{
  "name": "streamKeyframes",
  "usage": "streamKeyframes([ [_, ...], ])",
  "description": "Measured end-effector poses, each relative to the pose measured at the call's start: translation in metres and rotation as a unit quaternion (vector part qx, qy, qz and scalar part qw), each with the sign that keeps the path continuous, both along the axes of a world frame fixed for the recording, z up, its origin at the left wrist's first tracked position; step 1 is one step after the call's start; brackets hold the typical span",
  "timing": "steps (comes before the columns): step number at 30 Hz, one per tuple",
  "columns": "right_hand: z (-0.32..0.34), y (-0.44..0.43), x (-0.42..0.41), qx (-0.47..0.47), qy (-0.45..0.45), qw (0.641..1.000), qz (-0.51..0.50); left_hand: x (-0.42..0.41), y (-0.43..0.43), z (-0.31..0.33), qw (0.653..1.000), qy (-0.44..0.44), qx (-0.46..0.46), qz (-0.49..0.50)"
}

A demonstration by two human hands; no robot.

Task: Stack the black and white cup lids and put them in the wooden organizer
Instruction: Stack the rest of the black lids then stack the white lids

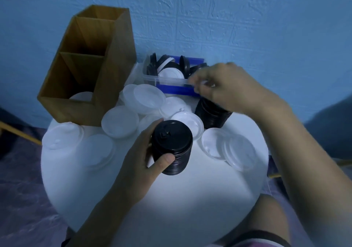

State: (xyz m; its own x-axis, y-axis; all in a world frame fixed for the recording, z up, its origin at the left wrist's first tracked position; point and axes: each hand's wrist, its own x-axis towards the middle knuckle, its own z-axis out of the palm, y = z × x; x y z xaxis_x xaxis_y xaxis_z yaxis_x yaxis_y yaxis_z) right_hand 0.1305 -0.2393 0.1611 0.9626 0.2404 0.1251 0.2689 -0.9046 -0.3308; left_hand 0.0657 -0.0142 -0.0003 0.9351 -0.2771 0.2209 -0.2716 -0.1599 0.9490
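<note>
Two black plastic cup-lid stacks: left hand (142, 158) gripped nearer stack (174, 146); farther stack (210, 116) stood beneath blurred right hand (228, 88), grip unreadable.

No readable text.
Lids, wooden organizer, plastic container and wall carried no legible words, labels, brands or numbers.

This looks like a plain room in a home, though that is not certain: a blue wall (247, 18) of embossed brick-pattern panelling, a small round white table (171, 205) standing just beside the seated person's knee (266, 216), and a purple patterned covering (22, 199) on the floor
</note>
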Motion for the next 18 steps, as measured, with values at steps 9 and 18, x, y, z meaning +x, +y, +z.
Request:
streamKeyframes([
  [9, -0.036, -0.045, 0.133, -0.11, 0.092, 0.982, -0.122, 0.001, 0.002, 0.001, 0.999, -0.003, 0.033, 0.012],
  [18, -0.046, -0.046, 0.143, -0.026, 0.081, 0.993, -0.079, 0.003, 0.003, 0.0, 0.999, -0.01, 0.041, 0.017],
])
